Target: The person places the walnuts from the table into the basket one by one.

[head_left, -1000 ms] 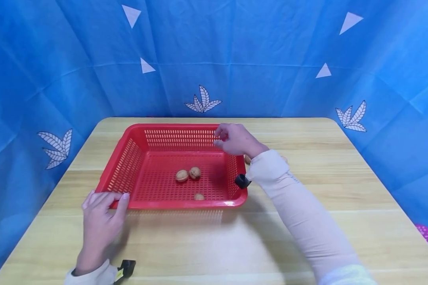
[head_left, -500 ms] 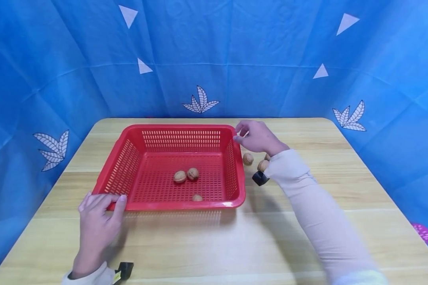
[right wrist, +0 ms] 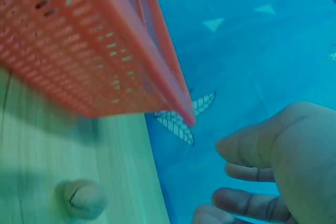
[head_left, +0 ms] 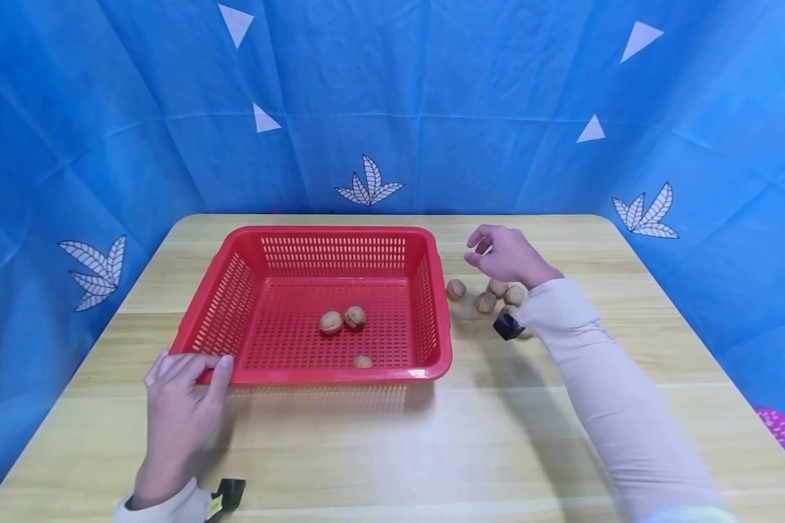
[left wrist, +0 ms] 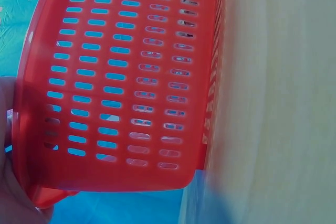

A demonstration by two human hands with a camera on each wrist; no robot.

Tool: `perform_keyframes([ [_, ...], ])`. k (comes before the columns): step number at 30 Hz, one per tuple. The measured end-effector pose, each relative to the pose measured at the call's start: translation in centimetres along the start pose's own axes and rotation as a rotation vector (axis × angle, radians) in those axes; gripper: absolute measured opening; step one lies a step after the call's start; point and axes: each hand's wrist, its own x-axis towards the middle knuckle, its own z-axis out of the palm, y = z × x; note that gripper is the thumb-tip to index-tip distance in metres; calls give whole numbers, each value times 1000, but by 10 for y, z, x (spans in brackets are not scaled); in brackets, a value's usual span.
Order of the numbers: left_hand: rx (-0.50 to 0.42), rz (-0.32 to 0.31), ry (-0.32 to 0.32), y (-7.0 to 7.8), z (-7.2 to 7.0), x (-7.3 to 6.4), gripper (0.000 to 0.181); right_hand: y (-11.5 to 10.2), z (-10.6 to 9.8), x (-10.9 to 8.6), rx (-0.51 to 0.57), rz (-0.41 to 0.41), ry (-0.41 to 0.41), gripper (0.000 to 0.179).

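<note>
my left hand (head_left: 182, 399) grips the near left corner of the red basket (head_left: 340, 375), fingers over the rim and thumb along it. my right hand (head_left: 502, 254) holds nothing: its fingers curve loosely, with a modest gap to the thumb, above the counter (head_left: 379, 450) to the right of the basket.

three walnuts (head_left: 355, 317) lie in the basket, two side by side and one by the near wall. outside, a lone walnut (head_left: 456, 289) sits just beside the right wall, and a cluster of walnuts (head_left: 485, 302) lies farther right, partly hidden by my cuff (head_left: 556, 309) and the black wrist camera (head_left: 509, 327).

i judge that i'm between two walnuts in a transfer, left hand steadying; which way they're going, i can't tell from this. for another pick outside, the right hand needs to drop toward me and pinch one, without the camera nudging its neighbours.

the raised right rim is the edge to lift over. beyond the basket only a strip of counter separates it from the blue curtain (head_left: 497, 145); there's more room nearer me and off to the right.
</note>
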Motion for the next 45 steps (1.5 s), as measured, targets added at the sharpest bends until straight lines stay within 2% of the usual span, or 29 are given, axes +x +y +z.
perform_keyframes([
  [16, 30, -28, -22, 1, -6, 0, 23, 43, -1, -9, -12, 56, 8, 27],
  [29, -1, 16, 5, 0, -3, 1, 19, 81, 4, -23, -30, 130, -39, 32],
  [33, 3, 10, -1, -1, -4, -1, 20, 88, 11, -23, -29, 140, -58, 36],
  [39, -15, 11, 6, -2, -2, -1, 17, 95, 20, -24, 7, 204, -118, 42],
  [45, -22, 8, 7, -3, 0, 0, 15, 100, 25, -25, 10, 179, -110, 33],
])
